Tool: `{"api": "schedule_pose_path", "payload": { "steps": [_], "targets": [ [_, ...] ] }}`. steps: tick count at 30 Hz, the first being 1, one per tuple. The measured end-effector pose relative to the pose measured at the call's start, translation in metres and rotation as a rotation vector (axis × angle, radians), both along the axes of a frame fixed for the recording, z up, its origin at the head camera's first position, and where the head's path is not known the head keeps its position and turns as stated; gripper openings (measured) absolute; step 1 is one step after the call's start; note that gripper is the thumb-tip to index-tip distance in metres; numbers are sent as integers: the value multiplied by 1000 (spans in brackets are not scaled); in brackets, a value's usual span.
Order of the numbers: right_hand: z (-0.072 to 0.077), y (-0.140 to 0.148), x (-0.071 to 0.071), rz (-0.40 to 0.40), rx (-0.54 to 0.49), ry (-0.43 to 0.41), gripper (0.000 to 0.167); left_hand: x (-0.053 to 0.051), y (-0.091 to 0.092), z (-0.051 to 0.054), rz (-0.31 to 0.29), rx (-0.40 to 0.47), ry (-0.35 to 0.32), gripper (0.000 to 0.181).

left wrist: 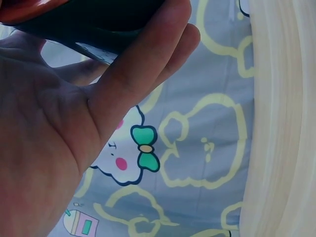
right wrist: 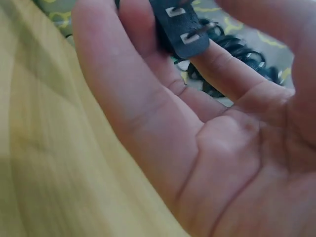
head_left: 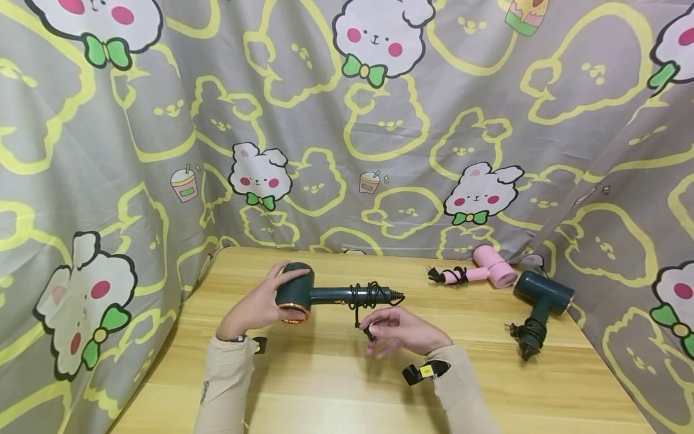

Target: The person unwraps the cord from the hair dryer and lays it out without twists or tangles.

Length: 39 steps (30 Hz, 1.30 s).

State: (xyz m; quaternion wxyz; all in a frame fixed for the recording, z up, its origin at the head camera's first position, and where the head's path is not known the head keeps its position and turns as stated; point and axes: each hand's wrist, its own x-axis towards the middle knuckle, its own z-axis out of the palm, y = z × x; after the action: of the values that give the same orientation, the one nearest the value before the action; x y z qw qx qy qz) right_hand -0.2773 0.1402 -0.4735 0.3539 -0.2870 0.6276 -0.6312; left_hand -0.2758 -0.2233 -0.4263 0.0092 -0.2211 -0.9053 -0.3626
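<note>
A dark green hair dryer (head_left: 325, 295) with a copper-coloured rim is held above the table, its handle pointing right. My left hand (head_left: 262, 301) grips the dryer's head, thumb and fingers round the barrel; the left wrist view shows the hand (left wrist: 54, 128) under the dark body. Several turns of black cord (head_left: 368, 295) are wound about the handle. My right hand (head_left: 403, 330) pinches the black plug (head_left: 369, 333) at the cord's end, just below the handle. In the right wrist view, the two-pin plug (right wrist: 180, 32) sits between the fingers, with the coiled cord behind it.
At the table's back right lies a pink hair dryer (head_left: 494, 265) with black cord round its handle. In front of it, another dark green hair dryer (head_left: 544, 293) lies near the right edge, cord wrapped. A patterned grey curtain (head_left: 325, 132) surrounds the wooden table (head_left: 336, 386).
</note>
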Motion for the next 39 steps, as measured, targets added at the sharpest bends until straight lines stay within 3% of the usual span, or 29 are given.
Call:
{"api": "schedule_pose_path", "payload": {
  "steps": [8, 15, 21, 25, 28, 33, 39],
  "targets": [
    [-19, 3, -8, -47, 70, -63, 48, 1, -1, 0, -21, 11, 26, 91],
    [-35, 17, -15, -114, -29, -207, 24, 4, 0, 3, -28, 35, 10, 90],
    [-42, 29, -21, -301, -25, -234, 21, 4, 4, 4, -50, 34, 20, 90],
    [-43, 36, -22, -459, -64, -284, 13, 5, 8, 5, -70, 34, 0, 89],
    [-41, 41, -23, -559, -98, -281, 17, 4, 12, 5, -80, 30, -17, 89],
    [-34, 46, -27, -682, -66, -214, 34, 3, 15, 3, -96, 27, -11, 88],
    [-24, 49, -27, -810, 7, -120, 22, 0, 19, 1, -125, 17, 3, 87]
  ]
}}
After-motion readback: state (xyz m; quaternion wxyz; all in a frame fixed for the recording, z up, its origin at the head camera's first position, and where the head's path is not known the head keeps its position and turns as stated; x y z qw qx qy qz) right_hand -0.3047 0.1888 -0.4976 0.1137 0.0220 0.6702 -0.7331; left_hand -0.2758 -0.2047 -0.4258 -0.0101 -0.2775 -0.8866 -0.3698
